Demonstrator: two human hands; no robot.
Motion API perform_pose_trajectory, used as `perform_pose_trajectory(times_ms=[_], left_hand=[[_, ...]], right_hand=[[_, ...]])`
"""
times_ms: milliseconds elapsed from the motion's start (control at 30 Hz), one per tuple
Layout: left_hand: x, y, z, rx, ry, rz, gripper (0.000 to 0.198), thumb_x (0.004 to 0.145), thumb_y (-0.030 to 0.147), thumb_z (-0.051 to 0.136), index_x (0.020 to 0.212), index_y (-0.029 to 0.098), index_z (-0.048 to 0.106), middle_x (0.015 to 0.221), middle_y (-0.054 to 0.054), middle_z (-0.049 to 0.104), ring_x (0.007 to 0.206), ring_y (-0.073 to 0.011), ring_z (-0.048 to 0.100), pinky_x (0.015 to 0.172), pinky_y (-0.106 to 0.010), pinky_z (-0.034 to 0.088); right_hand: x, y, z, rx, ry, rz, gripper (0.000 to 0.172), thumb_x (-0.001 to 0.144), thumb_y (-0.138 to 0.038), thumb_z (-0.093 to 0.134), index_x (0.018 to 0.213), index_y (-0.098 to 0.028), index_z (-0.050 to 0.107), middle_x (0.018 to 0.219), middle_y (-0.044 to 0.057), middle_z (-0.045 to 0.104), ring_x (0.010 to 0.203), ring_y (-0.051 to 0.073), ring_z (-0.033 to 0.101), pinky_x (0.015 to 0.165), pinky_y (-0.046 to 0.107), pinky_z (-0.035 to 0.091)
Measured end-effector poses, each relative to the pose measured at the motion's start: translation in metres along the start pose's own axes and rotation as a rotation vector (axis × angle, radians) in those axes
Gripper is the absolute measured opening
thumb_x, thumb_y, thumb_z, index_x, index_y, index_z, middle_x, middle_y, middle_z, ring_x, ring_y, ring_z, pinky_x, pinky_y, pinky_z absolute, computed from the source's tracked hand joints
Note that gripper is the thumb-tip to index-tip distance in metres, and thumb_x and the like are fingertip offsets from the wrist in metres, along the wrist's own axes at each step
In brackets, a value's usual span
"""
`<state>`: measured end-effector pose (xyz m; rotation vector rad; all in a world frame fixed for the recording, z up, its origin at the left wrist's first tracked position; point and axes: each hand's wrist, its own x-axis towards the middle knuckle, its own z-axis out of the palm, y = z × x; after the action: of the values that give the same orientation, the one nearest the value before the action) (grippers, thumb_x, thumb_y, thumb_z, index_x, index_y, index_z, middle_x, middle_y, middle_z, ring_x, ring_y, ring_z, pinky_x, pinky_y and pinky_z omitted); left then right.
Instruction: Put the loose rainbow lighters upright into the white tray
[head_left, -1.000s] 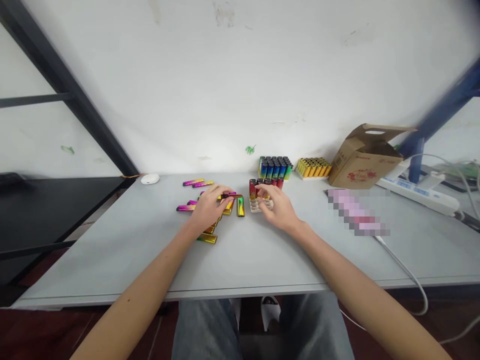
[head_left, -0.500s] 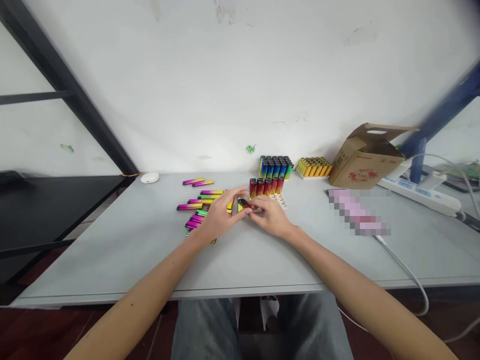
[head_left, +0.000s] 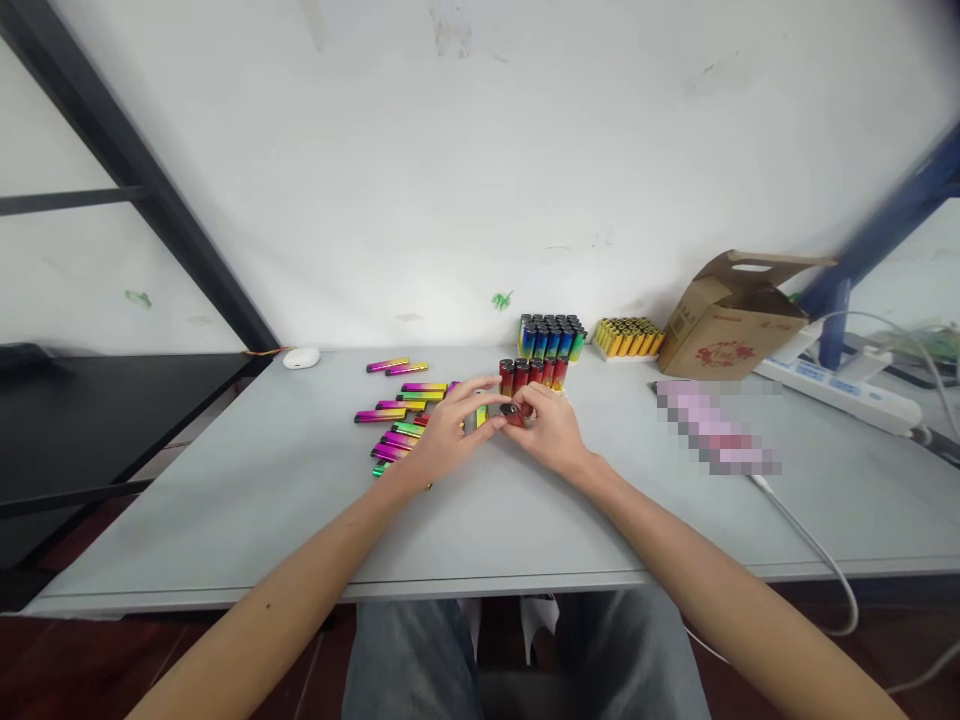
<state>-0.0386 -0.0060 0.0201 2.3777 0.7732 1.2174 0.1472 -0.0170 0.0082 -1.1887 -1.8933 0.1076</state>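
Observation:
My right hand (head_left: 551, 432) pinches a red lighter (head_left: 513, 417) with a dark top, held upright in front of a group of red lighters (head_left: 535, 372). That group stands upright in a pale tray, mostly hidden behind my hand. My left hand (head_left: 450, 428) is just left of the held lighter, thumb and fingers apart; its fingertips come close to it, and contact is unclear. Beside and partly beneath my left hand lie loose purple-and-yellow lighters (head_left: 381, 415) and green ones (head_left: 409, 428). A green-yellow piece (head_left: 481, 415) shows between the hands.
Behind the red group stand blue-green lighters (head_left: 551, 338) and a tray of yellow ones (head_left: 628, 338). To the right are an open cardboard box (head_left: 739, 320), a power strip (head_left: 840, 388) and a blurred pink item (head_left: 712, 425) with a white cable. A white case (head_left: 301, 358) lies far left.
The red lighter has moved slightly right, toward the tray, with my right hand. My left fingers have shifted a little right too, and the tray's bare slots are now covered by my right hand.

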Motion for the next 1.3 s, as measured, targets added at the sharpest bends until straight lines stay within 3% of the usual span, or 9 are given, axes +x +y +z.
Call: perform_pose_trajectory(times_ms=[133, 300, 467, 567, 633, 767, 867, 1133, 1300], left_hand=[[-0.001, 0.001, 0.002, 0.032, -0.002, 0.054, 0.024, 0.088, 0.028, 0.062, 0.11, 0.021, 0.066, 0.136, -0.013, 0.054, 0.125, -0.025, 0.052, 0.102, -0.043, 0.044], [-0.001, 0.004, 0.005, -0.025, 0.043, 0.014, 0.013, 0.086, 0.026, 0.064, 0.095, 0.018, 0.068, 0.129, -0.014, 0.059, 0.118, -0.0246, 0.056, 0.099, -0.04, 0.046], [0.005, 0.007, 0.004, -0.305, 0.265, -0.303, 0.016, 0.088, 0.029, 0.058, 0.098, 0.018, 0.063, 0.113, -0.011, 0.066, 0.107, -0.022, 0.062, 0.096, -0.037, 0.046], [0.011, 0.005, -0.004, -0.629, 0.431, -0.524, 0.017, 0.088, 0.033, 0.056, 0.099, 0.019, 0.057, 0.097, -0.008, 0.069, 0.094, -0.0202, 0.066, 0.088, -0.037, 0.05], [0.014, 0.004, -0.013, -0.823, 0.467, -0.647, 0.013, 0.089, 0.031, 0.053, 0.092, 0.019, 0.052, 0.085, -0.005, 0.068, 0.079, -0.0181, 0.067, 0.079, -0.036, 0.052], [0.017, 0.002, -0.025, -1.114, 0.4, -0.767, 0.019, 0.091, 0.031, 0.043, 0.081, 0.017, 0.051, 0.067, 0.0, 0.055, 0.054, -0.0123, 0.054, 0.06, -0.028, 0.049], [0.017, 0.0, -0.026, -1.211, 0.346, -0.804, 0.032, 0.093, 0.041, 0.041, 0.087, 0.014, 0.058, 0.066, -0.001, 0.05, 0.053, -0.012, 0.049, 0.052, -0.025, 0.044], [0.012, 0.004, -0.021, -1.249, 0.056, -0.824, 0.039, 0.093, 0.051, 0.042, 0.078, 0.017, 0.055, 0.068, -0.001, 0.045, 0.064, -0.0165, 0.053, 0.061, -0.03, 0.049], [0.012, 0.004, -0.018, -1.248, 0.016, -0.822, 0.036, 0.092, 0.046, 0.042, 0.072, 0.018, 0.05, 0.067, 0.0, 0.04, 0.058, -0.0134, 0.045, 0.052, -0.024, 0.043]], right_hand=[[0.0, 0.001, 0.001, -0.001, -0.074, 0.044, 0.029, 0.074, -0.03, 0.067, 0.065, -0.022, 0.04, 0.063, -0.003, 0.051, 0.059, 0.013, 0.045, 0.055, 0.025, 0.03], [-0.001, 0.0, 0.003, 0.016, -0.133, 0.074, 0.031, 0.075, -0.034, 0.065, 0.063, -0.022, 0.039, 0.059, -0.003, 0.049, 0.054, 0.012, 0.043, 0.052, 0.026, 0.027], [0.001, -0.005, -0.003, 0.142, -0.109, 0.069, 0.027, 0.079, -0.045, 0.066, 0.081, -0.02, 0.057, 0.074, 0.001, 0.058, 0.065, 0.015, 0.051, 0.059, 0.027, 0.038], [0.004, -0.005, -0.008, 0.349, -0.088, 0.161, 0.03, 0.089, -0.047, 0.052, 0.099, -0.02, 0.061, 0.093, 0.005, 0.062, 0.078, 0.016, 0.057, 0.065, 0.028, 0.043], [0.006, -0.003, -0.009, 0.465, -0.082, 0.244, 0.034, 0.094, -0.047, 0.041, 0.101, -0.019, 0.061, 0.098, 0.006, 0.062, 0.08, 0.016, 0.057, 0.067, 0.028, 0.045], [0.008, 0.004, -0.007, 0.577, -0.094, 0.347, 0.04, 0.095, -0.05, 0.038, 0.097, -0.019, 0.062, 0.098, 0.005, 0.062, 0.075, 0.015, 0.056, 0.064, 0.027, 0.044], [0.007, 0.005, -0.005, 0.585, -0.096, 0.354, 0.04, 0.094, -0.05, 0.039, 0.095, -0.019, 0.063, 0.097, 0.005, 0.063, 0.074, 0.015, 0.056, 0.064, 0.027, 0.044], [0.007, 0.0, -0.006, 0.554, -0.087, 0.338, 0.032, 0.092, -0.044, 0.044, 0.089, -0.018, 0.063, 0.096, 0.004, 0.065, 0.076, 0.015, 0.058, 0.068, 0.028, 0.046], [0.007, 0.003, -0.004, 0.534, -0.078, 0.313, 0.032, 0.092, -0.045, 0.045, 0.089, -0.019, 0.064, 0.094, 0.005, 0.066, 0.077, 0.016, 0.058, 0.067, 0.028, 0.046]])
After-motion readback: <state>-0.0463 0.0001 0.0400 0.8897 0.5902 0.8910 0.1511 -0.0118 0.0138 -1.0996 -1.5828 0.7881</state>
